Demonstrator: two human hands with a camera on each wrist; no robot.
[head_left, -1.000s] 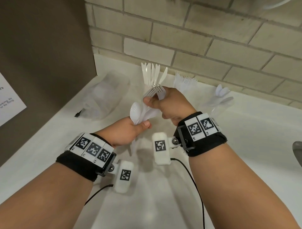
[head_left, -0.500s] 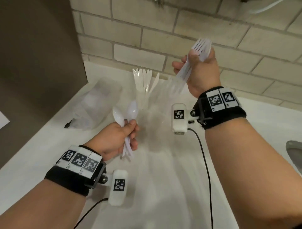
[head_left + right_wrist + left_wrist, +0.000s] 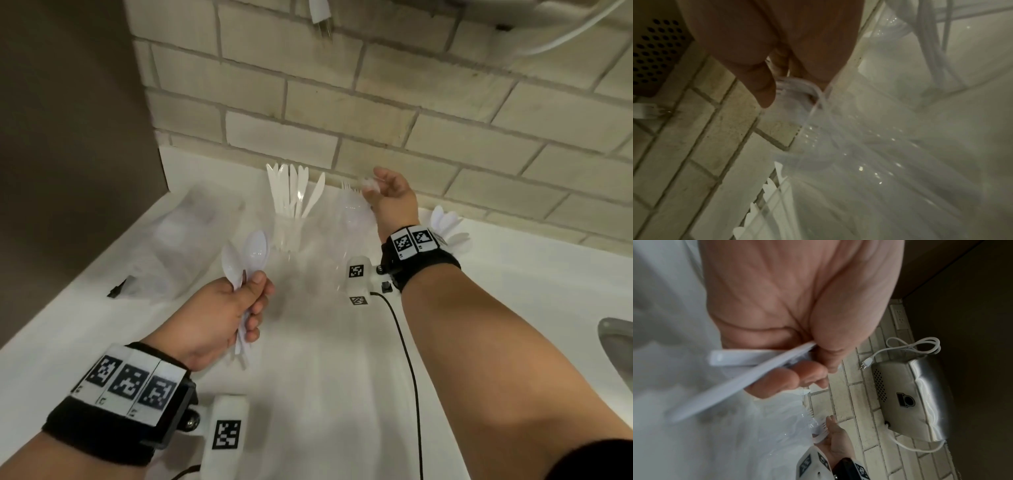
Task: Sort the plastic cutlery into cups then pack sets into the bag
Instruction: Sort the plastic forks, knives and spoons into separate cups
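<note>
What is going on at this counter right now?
A person is sorting white plastic cutlery into clear cups. The left hand grips a few spoons. The right hand is at the middle cup, its fingers on forks. Knives stand in the left cup, spoons in the right one.

Glossy white plastic spoons (image 3: 251,255), clear plastic cup (image 3: 289,233), matt rough brick wall (image 3: 376,113)

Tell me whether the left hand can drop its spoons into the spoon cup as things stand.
Probably not directly: the left hand grips spoons at the near left, while the spoon cup stands far right, behind the right hand and its wrist. It would have to cross that arm.
</note>
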